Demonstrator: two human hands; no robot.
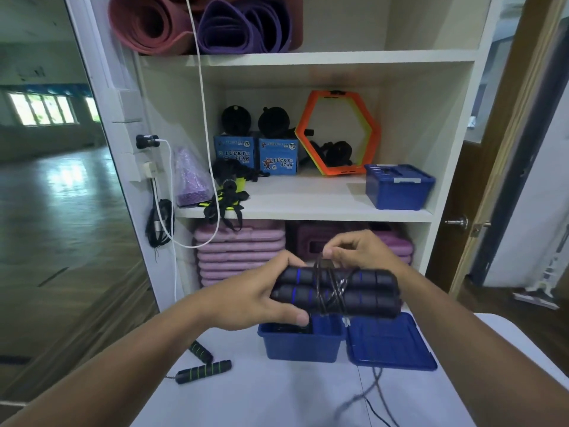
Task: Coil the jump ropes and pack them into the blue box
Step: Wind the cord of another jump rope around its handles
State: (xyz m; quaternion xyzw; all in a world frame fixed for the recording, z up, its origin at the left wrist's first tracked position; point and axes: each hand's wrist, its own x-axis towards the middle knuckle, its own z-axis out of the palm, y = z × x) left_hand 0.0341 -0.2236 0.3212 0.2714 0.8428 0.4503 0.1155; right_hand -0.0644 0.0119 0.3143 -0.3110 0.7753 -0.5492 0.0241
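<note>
**Both hands hold a wound jump rope above the open blue box**

Both forearms reach in from the lower corners and meet at mid-frame. The left hand [261,292] grips the left end of the two handles [363,292], which lie side by side and level, with the thumb underneath and the fingers curled over the top. The right hand [357,251] sits behind and above the bundle, thumb and forefinger pinching the dark cord [331,286] where it crosses the top. The cord is wound several times around the middle of the black, blue-ringed handles.

A tall white shelf unit [308,58] fills the background, with a wooden floor to its left. Rolled yoga mats [197,23] lie on its top shelf and stacked pink foam pads [240,251] fill the bottom one. The middle shelf holds an orange hexagon frame [374,131], a closed blue bin [398,188] and two blue cardboard boxes [255,155].

In the foreground, a white table [277,399] carries the blue box [301,345]. It stands open directly below the held bundle, with something dark inside that is too hidden to make out. Its lid [391,343] lies flat, touching its right side. A green-striped jump rope [203,368] lies to the left of the box, well apart from it.
</note>
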